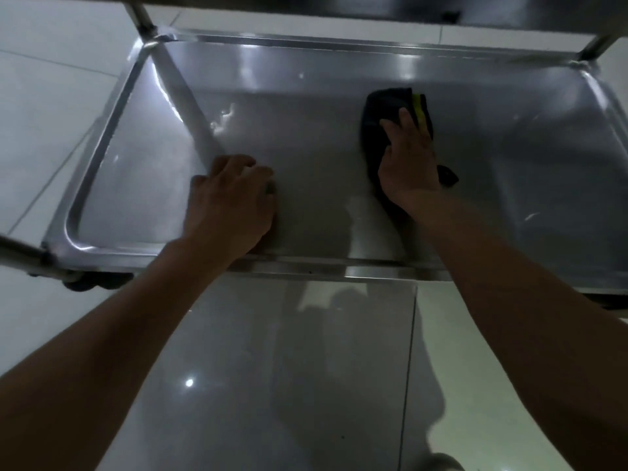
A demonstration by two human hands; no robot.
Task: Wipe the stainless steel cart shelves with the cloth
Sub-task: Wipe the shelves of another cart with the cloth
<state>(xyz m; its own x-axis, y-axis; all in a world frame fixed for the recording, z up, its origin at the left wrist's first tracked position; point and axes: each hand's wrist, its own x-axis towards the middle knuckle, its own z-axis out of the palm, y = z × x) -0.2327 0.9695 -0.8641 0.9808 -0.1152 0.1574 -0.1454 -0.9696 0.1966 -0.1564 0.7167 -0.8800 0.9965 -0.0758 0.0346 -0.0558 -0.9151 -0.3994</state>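
A low stainless steel cart shelf (306, 137) with a raised rim fills the upper half of the view. A dark cloth (377, 113) with a yellow-green stripe lies on the shelf right of centre. My right hand (407, 164) presses flat on the cloth, its fingers spread and pointing to the far side. My left hand (231, 198) rests on the bare shelf near the front rim, its fingers curled under with nothing in them.
An upper shelf edge (373, 8) hangs over the far side. Upright posts stand at the back left (142, 18) and back right (594, 45). A caster (85, 283) shows under the front left corner. Glossy floor tiles (272, 368) lie below.
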